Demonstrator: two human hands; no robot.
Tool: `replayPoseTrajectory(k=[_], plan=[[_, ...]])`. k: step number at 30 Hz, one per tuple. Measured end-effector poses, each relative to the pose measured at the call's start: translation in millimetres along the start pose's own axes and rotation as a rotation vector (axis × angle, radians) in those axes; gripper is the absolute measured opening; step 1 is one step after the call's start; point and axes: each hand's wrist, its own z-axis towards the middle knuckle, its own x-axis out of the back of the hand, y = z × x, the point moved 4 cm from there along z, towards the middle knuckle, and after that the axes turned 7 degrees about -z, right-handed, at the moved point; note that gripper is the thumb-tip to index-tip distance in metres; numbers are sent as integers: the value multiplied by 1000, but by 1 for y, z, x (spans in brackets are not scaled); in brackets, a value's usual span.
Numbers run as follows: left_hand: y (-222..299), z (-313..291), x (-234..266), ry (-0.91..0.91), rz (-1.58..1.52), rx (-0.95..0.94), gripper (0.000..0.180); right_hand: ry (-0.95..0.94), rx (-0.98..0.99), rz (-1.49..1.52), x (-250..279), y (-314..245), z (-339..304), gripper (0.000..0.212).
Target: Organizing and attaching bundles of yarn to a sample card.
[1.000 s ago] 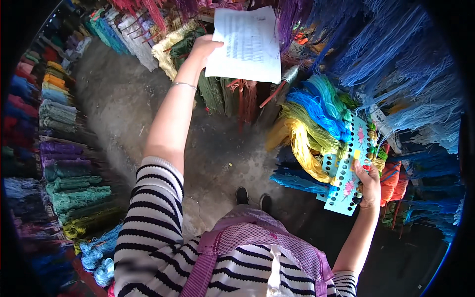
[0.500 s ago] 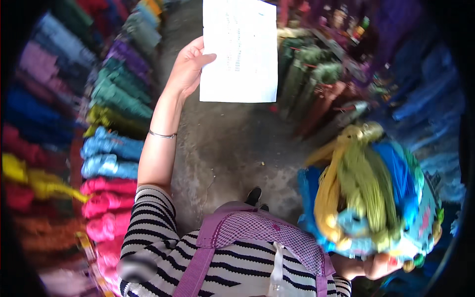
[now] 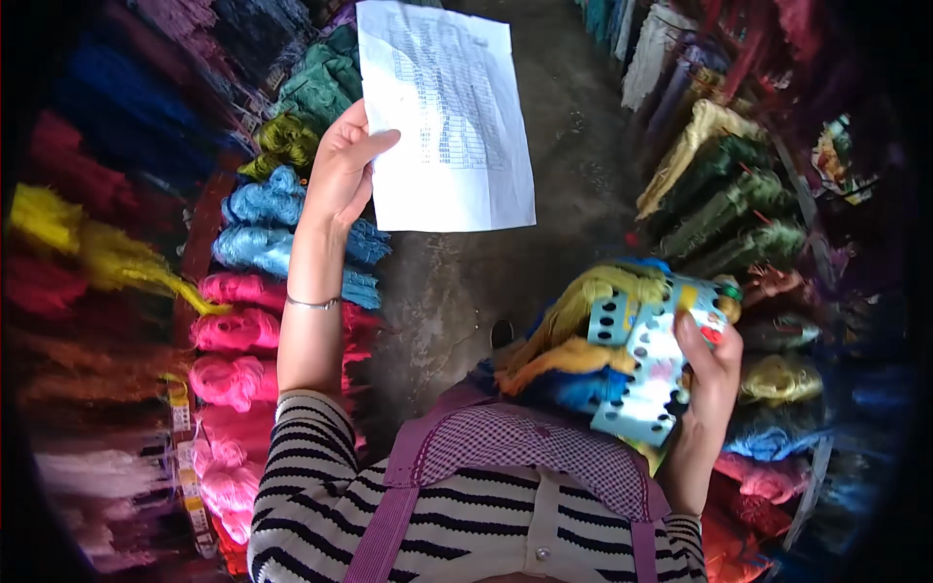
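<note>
My left hand point(image 3: 348, 160) is closed on the left edge of a white printed sheet of paper point(image 3: 457, 185), thumb on its front, held up ahead of me. At the lower right, my right hand point(image 3: 711, 374) grips a pale blue card point(image 3: 646, 374) with rows of round holes along its edges. Thread skeins hang from this card: olive-yellow point(image 3: 583, 306), orange-gold point(image 3: 573, 358) and blue point(image 3: 578, 389). My right thumb lies over the card's face; the other fingers are mostly hidden behind it. Small coloured beads or knobs point(image 3: 721, 309) show at the card's far end.
Racks of hanging skeins line both sides: light blue point(image 3: 258, 248) and pink point(image 3: 233, 379) at left, dark green point(image 3: 734, 209) and cream point(image 3: 709, 136) at right. A grey concrete floor point(image 3: 428, 321) runs between them. Yellow thread point(image 3: 126, 257) juts out at far left.
The card with skeins has swung left and up toward my chest and turned, so its holed face now shows. The paper has tilted and shifted slightly left and down. The racks have shifted in view.
</note>
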Motion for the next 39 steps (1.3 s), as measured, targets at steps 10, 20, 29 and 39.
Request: replayPoseTrajectory(k=[10,20,29,39], plan=[[-52,114,49,-12,-217,113,33,-134,-377,153,-119,134,195,19],[-136,296,109,-1,-101,278,37,-96,-417,251,-173,120,448,40],[-168,512,166,185,-26,328,37,-213,-378,238,-226,65,692,24],[-251,759,242,215,-125,424,36,-154,-369,145,-256,45,951,24]])
